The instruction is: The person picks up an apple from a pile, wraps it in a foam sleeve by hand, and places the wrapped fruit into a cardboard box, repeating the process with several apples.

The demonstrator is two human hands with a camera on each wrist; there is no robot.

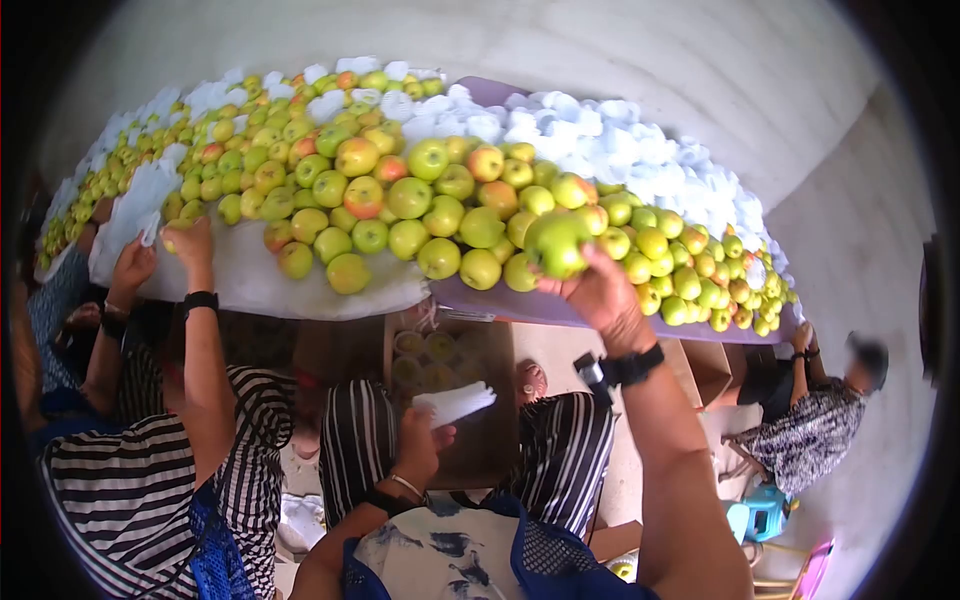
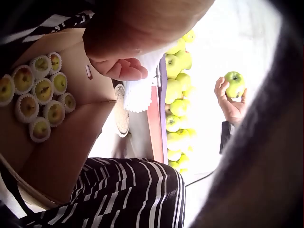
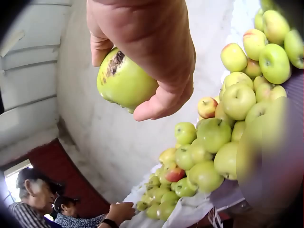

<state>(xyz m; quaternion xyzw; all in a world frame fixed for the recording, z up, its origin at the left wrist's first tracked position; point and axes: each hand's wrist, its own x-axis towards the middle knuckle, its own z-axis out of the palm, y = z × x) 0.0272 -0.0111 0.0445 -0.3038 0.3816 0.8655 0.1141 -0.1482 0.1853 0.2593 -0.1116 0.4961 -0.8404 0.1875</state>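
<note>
My right hand (image 1: 608, 302) grips a green apple (image 1: 555, 243) in front of the apple heap, raised off it. In the right wrist view that apple (image 3: 124, 88) shows a brown, scarred patch near its top, with fingers and thumb curled round its sides. Low over my lap, my left hand (image 1: 418, 445) pinches a flattened white foam net sleeve (image 1: 458, 402). The scalloped end of the sleeve (image 2: 138, 97) hangs below the fingers in the left wrist view. Below that hand stands a cardboard box (image 2: 71, 152) with several apples in foam nets (image 2: 43, 91).
A long heap of green and reddish apples (image 1: 410, 198) covers the table, with white foam nets (image 1: 600, 130) piled behind. At left, a person in stripes (image 1: 130, 490) reaches to the apples. Another person (image 1: 805, 430) is at the far right, near a blue-green stool (image 1: 768, 512).
</note>
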